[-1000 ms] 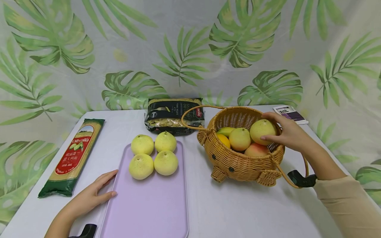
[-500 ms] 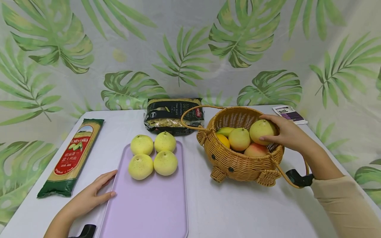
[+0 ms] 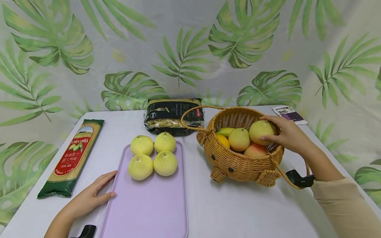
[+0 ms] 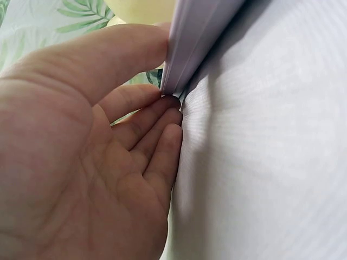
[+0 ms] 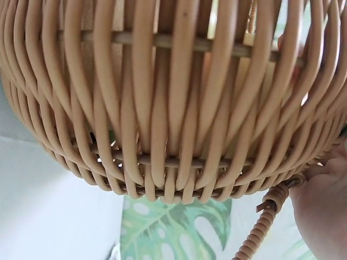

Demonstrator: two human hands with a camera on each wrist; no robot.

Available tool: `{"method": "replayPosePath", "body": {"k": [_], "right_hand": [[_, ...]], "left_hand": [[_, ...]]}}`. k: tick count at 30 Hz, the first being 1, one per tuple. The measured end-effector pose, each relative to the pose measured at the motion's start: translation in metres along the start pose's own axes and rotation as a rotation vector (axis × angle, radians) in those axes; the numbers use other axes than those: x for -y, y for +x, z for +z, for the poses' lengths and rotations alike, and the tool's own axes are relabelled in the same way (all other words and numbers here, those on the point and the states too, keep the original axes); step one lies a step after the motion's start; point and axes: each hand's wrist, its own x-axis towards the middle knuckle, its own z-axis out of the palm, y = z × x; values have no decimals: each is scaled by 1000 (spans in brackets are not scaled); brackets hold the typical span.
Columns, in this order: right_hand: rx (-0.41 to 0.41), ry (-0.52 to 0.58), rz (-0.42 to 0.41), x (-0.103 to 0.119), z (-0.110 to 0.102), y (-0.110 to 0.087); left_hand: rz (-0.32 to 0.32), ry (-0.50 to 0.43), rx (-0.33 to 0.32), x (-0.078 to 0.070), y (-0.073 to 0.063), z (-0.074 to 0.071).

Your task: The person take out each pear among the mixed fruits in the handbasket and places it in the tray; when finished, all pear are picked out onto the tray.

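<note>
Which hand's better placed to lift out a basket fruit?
Likely the right hand: it grips a yellow-green fruit in the pig-shaped wicker basket; the left hand touches the lilac tray.

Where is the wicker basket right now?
In the head view, the wicker basket stands right of the lilac tray, with the right hand over its rim.

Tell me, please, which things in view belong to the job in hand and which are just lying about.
Likely in the job:
right hand, gripping a greenish-yellow fruit
wicker basket and the other fruit inside
left hand, touching the lilac tray
four yellow fruits on the tray

Apparently just lying about:
red-labelled pasta packet
black pasta bag
purple-and-white item
</note>
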Motion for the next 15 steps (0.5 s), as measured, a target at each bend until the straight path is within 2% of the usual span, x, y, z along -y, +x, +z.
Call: {"method": "replayPosePath", "body": {"k": [10, 15], "right_hand": [[-106, 11, -28, 2, 1, 1], [-143, 76, -42, 7, -3, 0]], "left_hand": [[-13, -1, -1, -1, 0, 0], [-10, 5, -2, 0, 0, 0]]}}
